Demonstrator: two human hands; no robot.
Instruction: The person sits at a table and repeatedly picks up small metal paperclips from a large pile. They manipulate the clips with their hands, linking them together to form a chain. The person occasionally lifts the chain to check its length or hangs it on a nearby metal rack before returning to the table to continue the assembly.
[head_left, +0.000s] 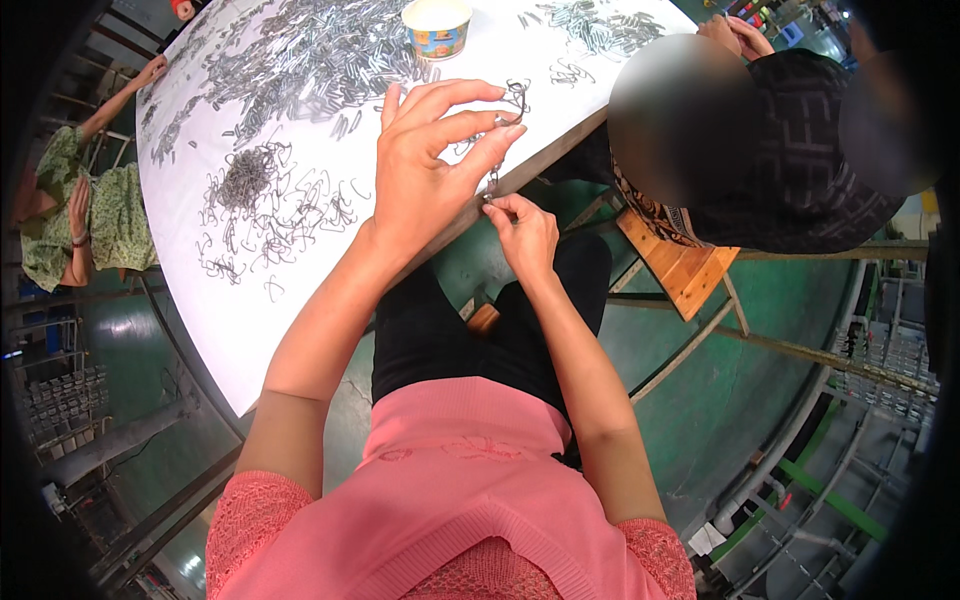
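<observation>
My left hand (425,150) is raised over the table's near right edge, thumb and fingers pinching a small metal piece. Dark curved wire hooks (518,96) stick out past its fingertips. A short string of metal links (493,180) hangs from there to my right hand (527,238), whose thumb and forefinger grip its lower end. How the links join inside the fingers is hidden. To the left on the white tabletop (240,330) lies a heap of dark bent wire hooks (245,180). Beyond it spreads a larger pile of silvery elongated metal links (320,70).
A patterned paper tub (437,30) stands among the links at the far side. Another small metal pile (600,28) is at the far right. A person in dark clothing (790,150) sits close on my right, near a wooden stool (680,265). Someone in a green patterned top (115,215) is at left.
</observation>
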